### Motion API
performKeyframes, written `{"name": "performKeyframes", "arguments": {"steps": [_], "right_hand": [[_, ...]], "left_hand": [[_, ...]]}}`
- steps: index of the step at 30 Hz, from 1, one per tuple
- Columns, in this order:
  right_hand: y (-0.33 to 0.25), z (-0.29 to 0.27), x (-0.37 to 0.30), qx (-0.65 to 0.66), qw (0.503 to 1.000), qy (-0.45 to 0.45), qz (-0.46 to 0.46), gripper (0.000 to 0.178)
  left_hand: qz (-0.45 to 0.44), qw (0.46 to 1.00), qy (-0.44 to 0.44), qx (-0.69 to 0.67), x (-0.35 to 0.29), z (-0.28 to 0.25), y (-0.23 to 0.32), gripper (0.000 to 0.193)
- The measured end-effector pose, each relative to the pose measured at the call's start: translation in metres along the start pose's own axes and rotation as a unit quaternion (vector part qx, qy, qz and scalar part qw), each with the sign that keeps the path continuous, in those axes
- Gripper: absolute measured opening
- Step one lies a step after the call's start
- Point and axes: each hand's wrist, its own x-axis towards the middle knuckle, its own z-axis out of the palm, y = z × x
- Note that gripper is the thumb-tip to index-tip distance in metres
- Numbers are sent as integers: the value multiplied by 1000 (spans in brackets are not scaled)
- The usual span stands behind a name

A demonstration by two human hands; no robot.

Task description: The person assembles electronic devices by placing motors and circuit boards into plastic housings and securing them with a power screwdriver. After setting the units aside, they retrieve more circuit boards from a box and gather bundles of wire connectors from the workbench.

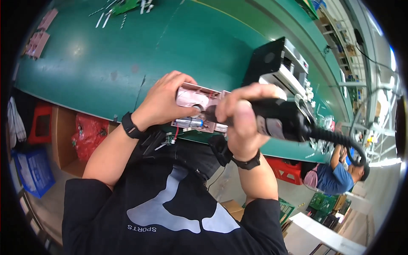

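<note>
My right hand (243,121) is wrapped round a black electric screwdriver (282,123), whose coiled black cord (335,135) trails off to the right. The tool lies nearly level, its tip end pointing left over a pink plastic housing (191,98). My left hand (162,101) grips the left end of that housing, thumb on its near side and fingers over the far wall. Inside the housing, a blue cylindrical cell (193,123) shows along the near edge. A red wire (177,131) hangs out beside it. My right hand hides part of the housing, and the bit's exact contact is unclear.
A black box-shaped device (268,57) stands on the green bench (204,46) beyond my right hand. Pink housings (37,44) lie at the far left. Below the bench are a carton with a red bag (89,134) and a blue crate (36,172). Another person (335,178) sits right.
</note>
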Motion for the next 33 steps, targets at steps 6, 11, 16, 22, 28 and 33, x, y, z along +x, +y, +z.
{"name": "performKeyframes", "arguments": {"steps": [6,11,16,22,28,33], "right_hand": [[-56,-42,6,70,992,90,-60,26],[-76,-116,31,-21,980,162,-118,20],[-51,-145,49,-63,962,233,-130,21],[-56,-115,35,0,984,170,-53,22],[-77,-38,13,138,989,42,-42,25],[-53,12,11,119,992,-35,-29,33]], "left_hand": [[-5,999,15,-34,-10,-11,1,65],[16,990,-18,-140,-10,-25,-18,56],[-16,992,-44,-121,-10,-25,-8,43],[-8,990,-16,-138,-13,-20,-16,41],[6,991,7,-137,-10,-18,-12,36],[22,989,19,-144,-13,-17,-18,39]]}}
